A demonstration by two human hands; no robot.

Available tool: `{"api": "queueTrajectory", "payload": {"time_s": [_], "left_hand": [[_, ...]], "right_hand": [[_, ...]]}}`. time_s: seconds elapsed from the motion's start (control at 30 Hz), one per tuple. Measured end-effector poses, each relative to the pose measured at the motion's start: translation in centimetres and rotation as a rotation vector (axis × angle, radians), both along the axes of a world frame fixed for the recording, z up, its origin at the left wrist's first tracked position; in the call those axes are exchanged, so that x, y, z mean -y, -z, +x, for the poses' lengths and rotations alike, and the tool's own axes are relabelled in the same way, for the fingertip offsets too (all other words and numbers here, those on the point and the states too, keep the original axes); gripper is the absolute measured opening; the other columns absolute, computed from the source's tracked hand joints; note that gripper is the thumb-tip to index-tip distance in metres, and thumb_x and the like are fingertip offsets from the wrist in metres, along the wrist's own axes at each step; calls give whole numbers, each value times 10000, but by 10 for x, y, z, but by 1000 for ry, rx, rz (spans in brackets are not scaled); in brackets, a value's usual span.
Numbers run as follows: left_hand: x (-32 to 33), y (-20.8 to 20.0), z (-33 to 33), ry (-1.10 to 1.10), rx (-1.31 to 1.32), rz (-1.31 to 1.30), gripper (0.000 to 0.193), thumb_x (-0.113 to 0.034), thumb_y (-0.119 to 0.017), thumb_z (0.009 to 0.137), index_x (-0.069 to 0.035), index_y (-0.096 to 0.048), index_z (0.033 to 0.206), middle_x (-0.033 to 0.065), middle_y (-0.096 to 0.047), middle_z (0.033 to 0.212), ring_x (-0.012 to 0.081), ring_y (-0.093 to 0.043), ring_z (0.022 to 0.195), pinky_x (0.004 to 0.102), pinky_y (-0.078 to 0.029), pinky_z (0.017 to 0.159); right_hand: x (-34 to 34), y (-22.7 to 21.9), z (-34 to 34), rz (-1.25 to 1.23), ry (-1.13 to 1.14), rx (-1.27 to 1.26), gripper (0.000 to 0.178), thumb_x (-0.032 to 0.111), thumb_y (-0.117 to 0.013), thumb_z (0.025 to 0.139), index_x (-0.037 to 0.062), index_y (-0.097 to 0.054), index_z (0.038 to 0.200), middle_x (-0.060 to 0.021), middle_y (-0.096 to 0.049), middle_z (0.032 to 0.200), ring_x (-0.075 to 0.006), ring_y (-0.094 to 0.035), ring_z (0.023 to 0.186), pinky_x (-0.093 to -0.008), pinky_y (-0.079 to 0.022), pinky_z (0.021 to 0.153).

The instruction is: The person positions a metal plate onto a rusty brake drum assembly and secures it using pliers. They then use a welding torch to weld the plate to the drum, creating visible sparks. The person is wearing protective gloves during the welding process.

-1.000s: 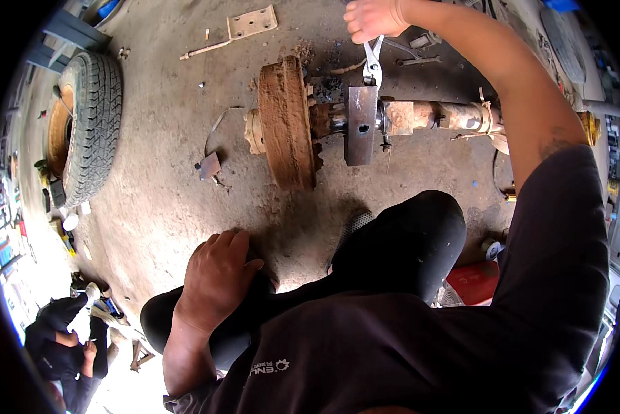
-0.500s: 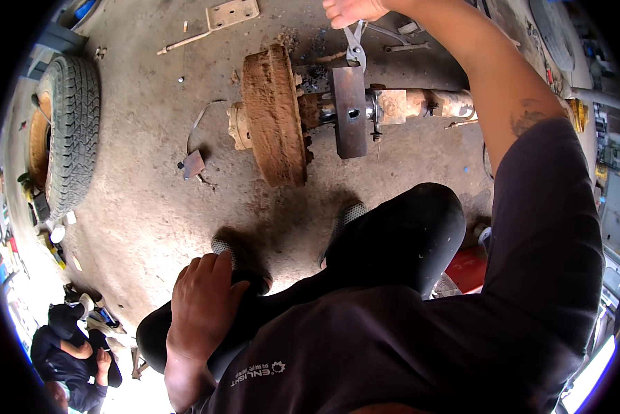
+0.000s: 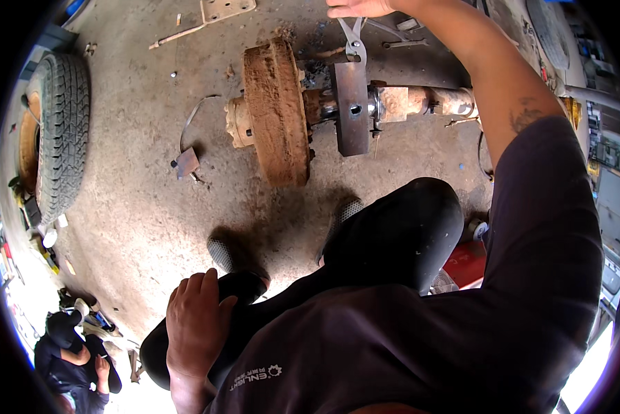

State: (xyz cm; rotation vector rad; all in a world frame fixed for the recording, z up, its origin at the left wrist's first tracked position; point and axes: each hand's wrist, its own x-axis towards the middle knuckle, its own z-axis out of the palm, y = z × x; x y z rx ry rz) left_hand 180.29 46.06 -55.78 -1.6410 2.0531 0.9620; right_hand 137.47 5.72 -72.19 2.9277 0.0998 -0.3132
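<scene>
Beyond the axle [image 3: 420, 102] | right hand [image 3: 360, 8] grasping pliers [image 3: 354, 47] | left hand [image 3: 198, 323] loose over left leg [image 3: 244, 286] | left shoe [image 3: 222, 254] newly visible

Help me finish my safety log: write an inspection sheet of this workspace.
Surface: stained floor.
Job's things: pliers at the end of a metal bar lying across an axle; rusty drum on the axle.
Clutter: wrench, flat plate and small block on the floor.
Hands: right hand holds the pliers' handles; left hand, empty, lies over the left leg.
Cables: possible thin cable by the small block.
Surroundings: tyre at left; another person, lower left.
</scene>
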Motion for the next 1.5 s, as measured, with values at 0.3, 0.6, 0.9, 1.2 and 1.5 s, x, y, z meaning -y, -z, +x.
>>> {"api": "queueTrajectory", "payload": {"time_s": [0.3, 0.6, 0.9, 1.2, 1.5], "left_hand": [[1, -4, 11, 6, -28, -4, 442, -121, -712, 811, 42, -568, 1195, 202, -627, 1050, 379, -590, 1000, 450, -475, 875], [32, 22, 34, 106, -92, 98, 426, -130, -712, 806, 47, -568, 1166, 211, -622, 1025, 383, -590, 977, 464, -476, 844], [90, 112, -17, 936, -343, 206, 241, -246, -713, 818, -43, -604, 890, 168, -615, 920, 343, -605, 926, 443, -486, 789], [7, 184, -170, 1166, -365, 332, 824, -274, -694, 879, 188, -267, 1412, 358, -439, 1349, 413, -475, 1271, 424, -429, 1073], [-23, 258, -149, 804, -426, 682, 429, -215, -672, 904, 43, -498, 1200, 185, -657, 1023, 252, -639, 930, 356, -508, 801]], "right_hand": [[14, 8, -26, -296, 693, -176, 152, 181, -554, 859, 121, -650, 960, -62, -636, 926, -291, -633, 965, -507, -480, 923], [-197, -4, -108, 1015, 2071, 1234, 262, 93, -711, 840, 81, -628, 1088, 12, -582, 866, -137, -579, 794, -338, -520, 732], [-481, -4, -56, 934, 2600, 1407, 350, 84, -673, 882, -20, -592, 1207, -30, -595, 857, -133, -596, 745, -305, -561, 671], [-666, -1, 88, 1412, 2616, 1273, 222, -2, -613, 784, -79, -632, 992, -92, -613, 783, -175, -636, 732, -320, -540, 622], [-638, 55, 170, 2253, 1976, 1809, 360, 40, -701, 809, -42, -593, 1143, -107, -648, 961, -214, -670, 828, -327, -578, 776]]}}
